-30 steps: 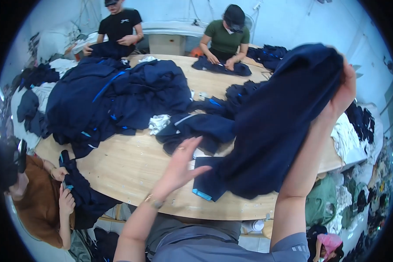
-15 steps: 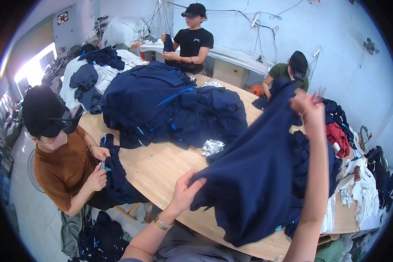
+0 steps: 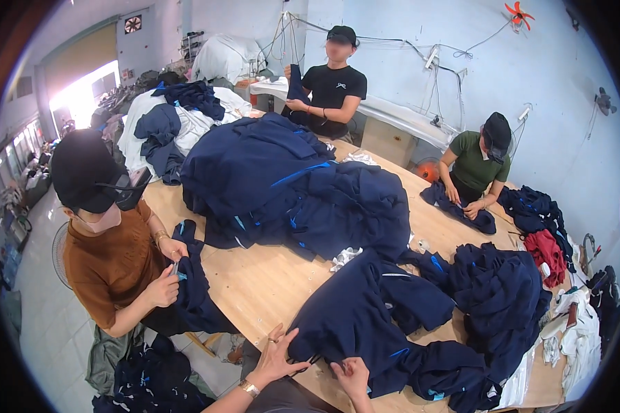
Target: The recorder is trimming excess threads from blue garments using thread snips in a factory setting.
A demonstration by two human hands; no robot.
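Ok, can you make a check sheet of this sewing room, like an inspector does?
Surface: wooden table, bare only near its front edge.
Job's things: navy garment spread flat at the near edge.
Clutter: big navy clothes pile mid-table; smaller navy heap at right; white scrap.
Hands: left hand flat on the garment's edge; right hand gripping its hem.
Cables: wires strung along the blue wall.
Surroundings: three other people handling navy pieces; person in brown shirt nearest; red cloth at right.

Own forearms cut off at lower edge, scrap [image 3: 344,258] on table too small to identify
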